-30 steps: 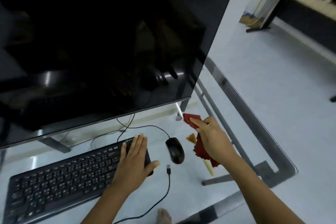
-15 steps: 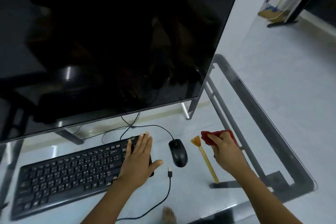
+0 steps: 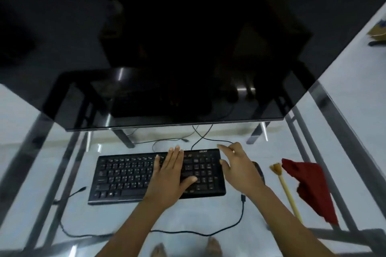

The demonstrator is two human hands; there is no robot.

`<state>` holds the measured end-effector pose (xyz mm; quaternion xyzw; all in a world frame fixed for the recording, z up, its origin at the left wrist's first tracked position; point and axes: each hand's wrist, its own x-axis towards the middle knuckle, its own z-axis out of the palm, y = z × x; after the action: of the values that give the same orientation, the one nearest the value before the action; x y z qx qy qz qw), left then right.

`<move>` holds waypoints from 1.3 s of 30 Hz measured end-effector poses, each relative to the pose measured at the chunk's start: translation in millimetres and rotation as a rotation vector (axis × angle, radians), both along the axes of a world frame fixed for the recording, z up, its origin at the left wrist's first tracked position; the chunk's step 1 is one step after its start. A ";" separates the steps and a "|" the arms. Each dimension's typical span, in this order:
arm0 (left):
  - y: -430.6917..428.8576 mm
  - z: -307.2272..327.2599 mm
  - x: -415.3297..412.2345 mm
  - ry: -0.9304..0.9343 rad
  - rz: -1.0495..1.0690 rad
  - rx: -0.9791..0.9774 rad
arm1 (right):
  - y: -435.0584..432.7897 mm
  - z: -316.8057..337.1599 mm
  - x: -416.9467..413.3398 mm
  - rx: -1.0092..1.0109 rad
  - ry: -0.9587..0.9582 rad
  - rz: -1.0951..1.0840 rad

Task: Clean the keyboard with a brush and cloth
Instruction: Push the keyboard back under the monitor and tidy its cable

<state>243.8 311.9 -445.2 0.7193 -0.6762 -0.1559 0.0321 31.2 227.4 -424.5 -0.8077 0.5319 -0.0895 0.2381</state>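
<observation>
Keyboard (image 3: 129, 175): black, full-size, lying flat on the glass table (image 3: 52, 162) near the person's edge and below the lower rim of the monitor (image 3: 167, 48). Its long side runs left to right.

Left hand (image 3: 169, 175): palm down on the right-centre keys, fingers straight and together, thumb spread out over the number-pad area. It presses flat and grasps nothing.

Right hand (image 3: 238, 169): at the right end of the keyboard, fingers spread and loosely bent, forefinger reaching past the far right corner. It holds nothing. Whether it touches the keyboard cannot be told.

Mouse (image 3: 260, 170): black, mostly hidden behind the right hand, just right of the keyboard.

Brush (image 3: 287, 192): pale handle, tan bristle head pointing away from the person. It lies unheld on the glass, right of the mouse.

Cloth (image 3: 309, 185): red, crumpled, unheld, lying just right of the brush and partly over the table's metal frame rail. Contact between the bristles and the cloth corner cannot be confirmed.

Cable (image 3: 242, 213): black, with a loose plug end close to the keyboard's near right corner, looping across the glass toward the person. Further cables run behind the keyboard under the monitor.

Bare feet (image 3: 213, 245): visible through the glass at the lower edge
</observation>
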 end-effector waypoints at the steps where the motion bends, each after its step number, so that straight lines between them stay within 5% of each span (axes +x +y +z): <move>1: 6.8 -0.4 12.6 -0.004 0.023 -0.005 | 4.4 -1.4 11.5 0.017 0.003 0.009; 14: 104.6 -28.7 126.5 0.154 0.489 -0.009 | 61.6 -31.6 38.5 0.094 0.166 -0.193; 31: 69.3 -36.9 174.5 0.416 0.624 -0.113 | 19.7 -45.5 74.9 0.071 0.150 -0.143; 39: 40.6 -40.9 194.1 0.400 0.607 -0.151 | -5.6 -35.8 94.6 0.065 0.106 -0.160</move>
<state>437.9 352.4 -486.1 0.8380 -0.4219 -0.2264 0.2616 125.9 221.8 -460.3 -0.7581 0.6092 -0.0481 0.2278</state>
